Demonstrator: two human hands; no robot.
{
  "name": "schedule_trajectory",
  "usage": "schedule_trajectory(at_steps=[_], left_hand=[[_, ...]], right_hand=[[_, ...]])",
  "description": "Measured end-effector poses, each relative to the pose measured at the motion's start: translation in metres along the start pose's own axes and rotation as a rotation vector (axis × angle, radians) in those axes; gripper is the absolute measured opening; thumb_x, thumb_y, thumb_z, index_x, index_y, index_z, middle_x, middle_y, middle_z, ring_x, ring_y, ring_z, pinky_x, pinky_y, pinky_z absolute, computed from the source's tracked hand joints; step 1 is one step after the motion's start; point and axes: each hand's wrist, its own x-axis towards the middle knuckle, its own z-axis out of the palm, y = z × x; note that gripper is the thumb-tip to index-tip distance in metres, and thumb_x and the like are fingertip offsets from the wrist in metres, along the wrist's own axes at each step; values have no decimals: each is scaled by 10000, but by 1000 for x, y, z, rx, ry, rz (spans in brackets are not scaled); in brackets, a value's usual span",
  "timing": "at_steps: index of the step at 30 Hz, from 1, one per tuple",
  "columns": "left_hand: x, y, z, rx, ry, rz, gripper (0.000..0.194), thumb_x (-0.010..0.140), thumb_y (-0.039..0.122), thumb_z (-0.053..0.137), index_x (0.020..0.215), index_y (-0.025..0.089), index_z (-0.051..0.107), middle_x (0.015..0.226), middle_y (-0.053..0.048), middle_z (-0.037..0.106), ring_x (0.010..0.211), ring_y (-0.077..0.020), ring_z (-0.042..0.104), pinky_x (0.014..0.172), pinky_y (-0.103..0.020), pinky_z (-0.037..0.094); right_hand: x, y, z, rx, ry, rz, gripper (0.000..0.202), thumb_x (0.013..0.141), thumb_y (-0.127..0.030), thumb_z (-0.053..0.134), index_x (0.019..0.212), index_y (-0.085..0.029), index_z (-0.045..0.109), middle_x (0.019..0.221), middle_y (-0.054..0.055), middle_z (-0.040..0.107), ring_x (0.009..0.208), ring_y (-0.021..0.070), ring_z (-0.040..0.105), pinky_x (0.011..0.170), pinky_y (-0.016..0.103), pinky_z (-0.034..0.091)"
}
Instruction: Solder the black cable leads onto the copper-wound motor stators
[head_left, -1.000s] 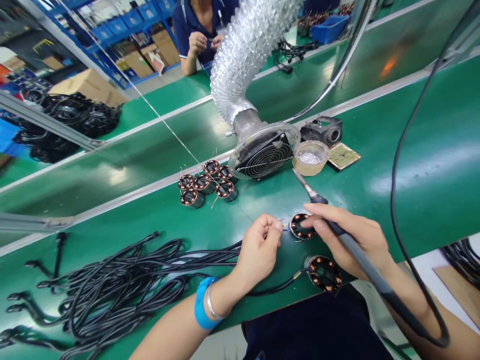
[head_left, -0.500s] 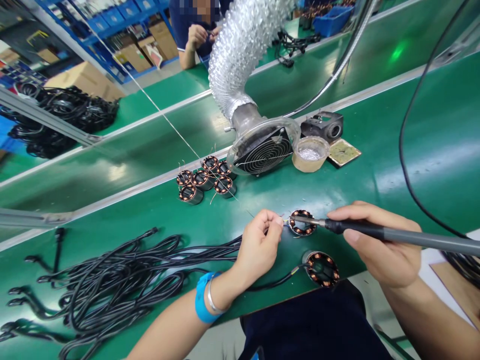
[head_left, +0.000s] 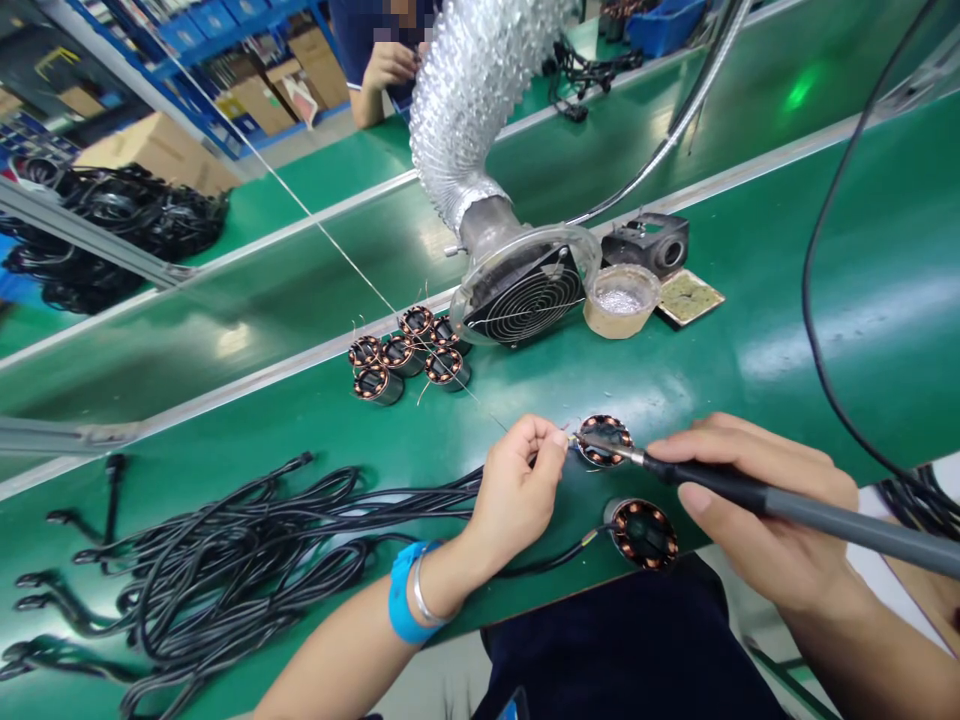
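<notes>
My right hand [head_left: 765, 510] grips a soldering iron [head_left: 705, 478] like a pen. Its tip rests over the left rim of a stator with copper windings [head_left: 616, 432], beside thin coloured wire ends. My left hand [head_left: 525, 480] is closed in a pinch just left of that stator, on the end of a black cable [head_left: 450, 490] with thin wires showing at the fingertips. A thin silvery line, apparently solder wire [head_left: 330, 240], comes down from the upper left toward these fingers. Nearer my body lies a second stator [head_left: 660, 530], joined to a black cable.
Several stators [head_left: 379, 382] stand by the rail, left of a fume fan [head_left: 529, 300] on a foil duct [head_left: 457, 130]. A round pot [head_left: 622, 300], sponge tray [head_left: 688, 298] and iron stand [head_left: 646, 245] sit right of it. Black cables [head_left: 202, 570] cover the left. Another person's hand [head_left: 390, 65] shows beyond.
The soldering iron has tilted, its handle end lower on the right, with its tip still at the stator's left rim. My left hand stays almost in place. The view has shifted slightly.
</notes>
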Motion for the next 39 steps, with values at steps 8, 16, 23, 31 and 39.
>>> schedule_trajectory(at_steps=[8,16,23,31,39], left_hand=[[0,0,0,0,-5,-4,247,950,358,501,782,178,525,578,55,463,543,-91,394,536,-216,314],[1,0,0,5,5,3,251,945,366,505,781,178,530,582,52,468,547,-95,407,543,-218,327],[0,1,1,7,8,-5,241,942,356,504,780,180,528,580,49,470,550,-99,411,547,-224,324],[1,2,-6,42,-70,-32,276,964,390,483,777,189,508,610,49,481,576,-103,414,579,-237,322],[1,4,-10,129,-83,9,307,987,421,441,782,195,474,636,52,431,608,-115,388,595,-251,308]], right_hand=[[-4,-5,4,-35,4,-143,305,791,-87,566,1062,-181,671,761,29,674,580,141,592,501,292,491],[-5,-9,-10,-121,-23,-97,287,807,-86,588,1068,-187,654,835,50,695,671,170,646,559,307,527],[-6,-10,-10,-138,-2,-74,288,827,-109,595,1086,-214,663,841,46,693,665,175,644,554,314,524],[-4,9,12,-53,200,-29,438,881,-110,606,1294,-255,615,812,-6,710,589,124,638,542,259,553],[16,14,27,-137,30,-176,396,871,-33,617,1211,-235,636,937,1,741,789,117,710,748,214,586]])
